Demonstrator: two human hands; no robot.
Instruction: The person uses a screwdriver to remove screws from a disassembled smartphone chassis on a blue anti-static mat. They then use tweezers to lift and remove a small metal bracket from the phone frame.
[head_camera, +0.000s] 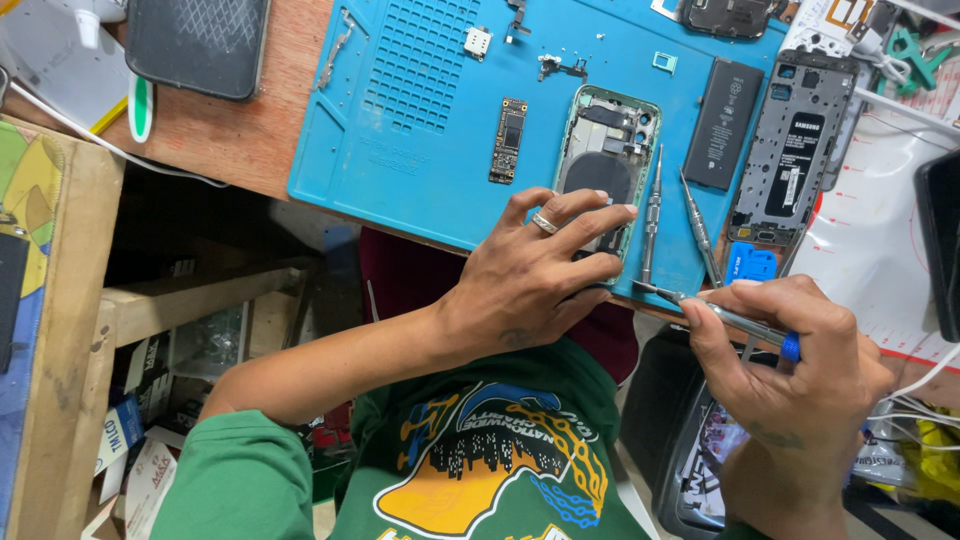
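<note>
An opened green phone housing lies on a blue work mat. My left hand rests on the housing's near end and holds it down, a ring on one finger. My right hand grips a slim metal screwdriver with a blue band. Its tip points left toward the housing's near corner. Two more screwdrivers lie on the mat just right of the housing.
A small circuit board, a black battery and a grey phone frame lie on or beside the mat. A dark phone sits on the wooden desk at the far left. White cables run at the right.
</note>
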